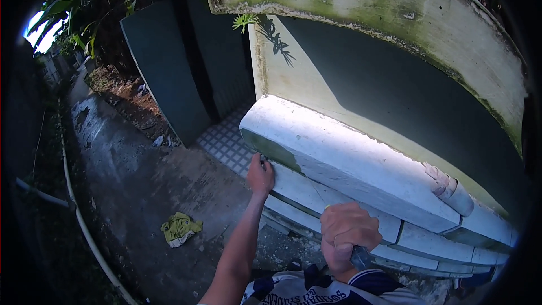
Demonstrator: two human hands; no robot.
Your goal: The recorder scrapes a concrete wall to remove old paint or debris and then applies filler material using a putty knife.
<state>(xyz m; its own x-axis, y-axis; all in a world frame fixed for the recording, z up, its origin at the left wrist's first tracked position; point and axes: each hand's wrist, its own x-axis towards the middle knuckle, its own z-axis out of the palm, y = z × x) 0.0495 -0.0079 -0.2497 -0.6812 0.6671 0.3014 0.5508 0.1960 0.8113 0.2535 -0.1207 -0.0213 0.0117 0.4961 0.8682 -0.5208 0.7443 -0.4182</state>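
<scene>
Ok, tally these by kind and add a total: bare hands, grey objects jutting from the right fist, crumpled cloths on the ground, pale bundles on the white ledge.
Bare hands: 2 (left hand, right hand)
Grey object: 1
Crumpled yellow-green cloth: 1
Pale bundle: 1
Total: 5

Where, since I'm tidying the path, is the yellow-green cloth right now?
In the head view, the yellow-green cloth lies at lower left on the ground, between the pale pipe and the person's left forearm.
</scene>
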